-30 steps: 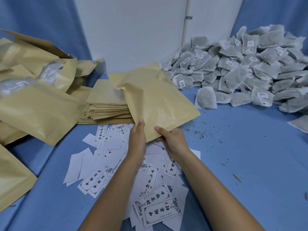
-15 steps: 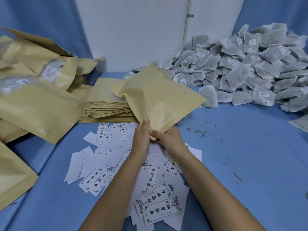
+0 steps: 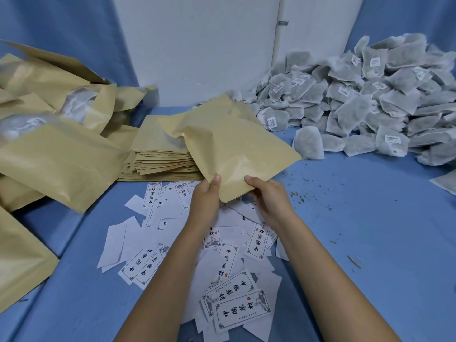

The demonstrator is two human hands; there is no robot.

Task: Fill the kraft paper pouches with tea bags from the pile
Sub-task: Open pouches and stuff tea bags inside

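Head view is showing you holding one kraft pouch (image 3: 237,149) above the blue table (image 3: 370,243), between the stack of flat pouches (image 3: 158,159) and the tea bag pile (image 3: 357,102). Your left hand (image 3: 206,201) is pinching the pouch's near corner with the thumb pressing on its upper face. The other fingers are lying under the paper, so their spread cannot be told. Your right hand (image 3: 269,196) is pinching the adjoining near edge, thumb on top and fingers curling beneath. Both grips are sitting close together on one corner, which probably lets you turn or square the pouch before loading. Whether its mouth is open cannot be told from this angle.

The pouch is tilting up and away from you, its far end rising toward the pile. That is likely shortening the reach for the next tea bag.

Counts:
- Held pouch: one.
- Hands on it: two.
- Flat pouches in the stack: more than a dozen edges are showing; an exact count is not possible.
- Filled pouches (image 3: 56,154), lying heaped at your left: at least five.
- Tea bags: many dozens, heaped against the back wall at your right.
- Printed labels (image 3: 222,267): dozens, lying scattered under your forearms, some face up and some blank side up.
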